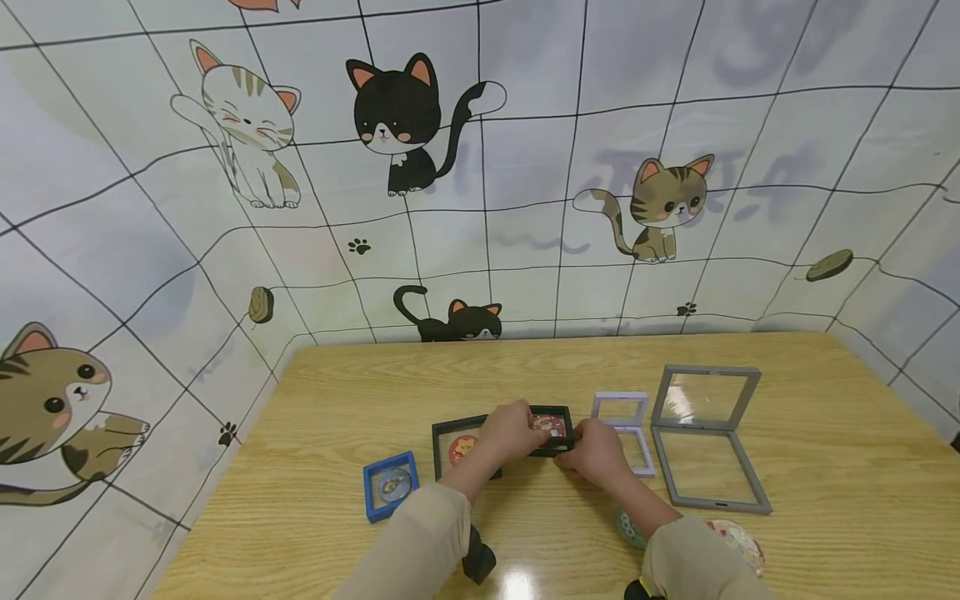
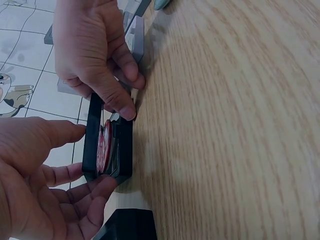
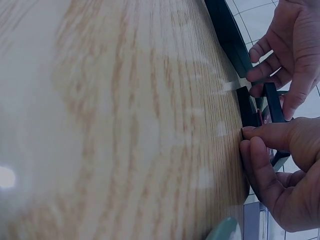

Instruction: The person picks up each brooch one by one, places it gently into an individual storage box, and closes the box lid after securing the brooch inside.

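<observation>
Both hands work on a small black display frame with a red picture badge inside it. My left hand holds the frame's left end between thumb and fingers. At the opposite end, my right hand pinches the edge with thumb and fingertips. In the left wrist view the frame's two black halves stand slightly apart, and the red badge shows edge-on in the gap. Fingers hide part of both ends.
Left of the hands lie a larger black frame with a red round badge and a blue frame. Rightward stand an opened lilac frame and an opened grey frame. A green disc and patterned disc lie nearer.
</observation>
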A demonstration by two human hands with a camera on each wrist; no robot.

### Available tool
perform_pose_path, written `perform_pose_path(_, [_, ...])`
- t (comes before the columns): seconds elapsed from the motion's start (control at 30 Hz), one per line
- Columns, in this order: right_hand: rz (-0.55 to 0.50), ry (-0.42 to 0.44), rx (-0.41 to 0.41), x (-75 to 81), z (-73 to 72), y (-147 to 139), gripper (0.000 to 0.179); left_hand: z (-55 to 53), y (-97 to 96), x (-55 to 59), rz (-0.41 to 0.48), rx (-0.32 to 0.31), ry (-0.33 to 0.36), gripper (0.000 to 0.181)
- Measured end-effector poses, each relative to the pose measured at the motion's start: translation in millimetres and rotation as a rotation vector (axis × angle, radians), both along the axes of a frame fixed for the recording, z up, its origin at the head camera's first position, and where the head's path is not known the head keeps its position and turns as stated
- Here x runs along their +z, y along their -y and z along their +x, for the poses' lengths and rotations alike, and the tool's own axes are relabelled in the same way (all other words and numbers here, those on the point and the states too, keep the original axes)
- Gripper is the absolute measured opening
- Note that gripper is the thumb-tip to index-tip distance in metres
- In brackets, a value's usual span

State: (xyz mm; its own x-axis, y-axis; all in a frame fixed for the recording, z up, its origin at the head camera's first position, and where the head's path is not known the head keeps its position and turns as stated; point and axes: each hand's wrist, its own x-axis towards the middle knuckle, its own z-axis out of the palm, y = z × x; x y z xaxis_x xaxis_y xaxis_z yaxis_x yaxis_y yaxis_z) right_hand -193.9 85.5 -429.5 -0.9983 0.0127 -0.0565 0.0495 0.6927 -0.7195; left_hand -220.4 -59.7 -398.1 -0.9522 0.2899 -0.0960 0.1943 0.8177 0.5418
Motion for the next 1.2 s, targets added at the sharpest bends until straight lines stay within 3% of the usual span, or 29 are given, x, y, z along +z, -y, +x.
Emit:
perform_pose_path(0.4, [-0.009, 0.001, -0.004, 0.6, 0.2, 0.8, 0.024, -0.5, -4.1, -4.4, -0.103, 0.019, -0.019, 0.047])
perform_pose_path(1.0, [-0.051, 0.019, -0.005, -2.0, -2.0, 0.5, 0.020, -3.5, -5.1, -7.5, -0.118, 0.021, -0.051, 0.045])
perform_pose_path(1.2, [-0.021, 0.017, -0.005, -0.6, -2.1, 0.3, 0.021, -4.0, -6.2, -8.9, -0.137, 0.033, -0.066, 0.041])
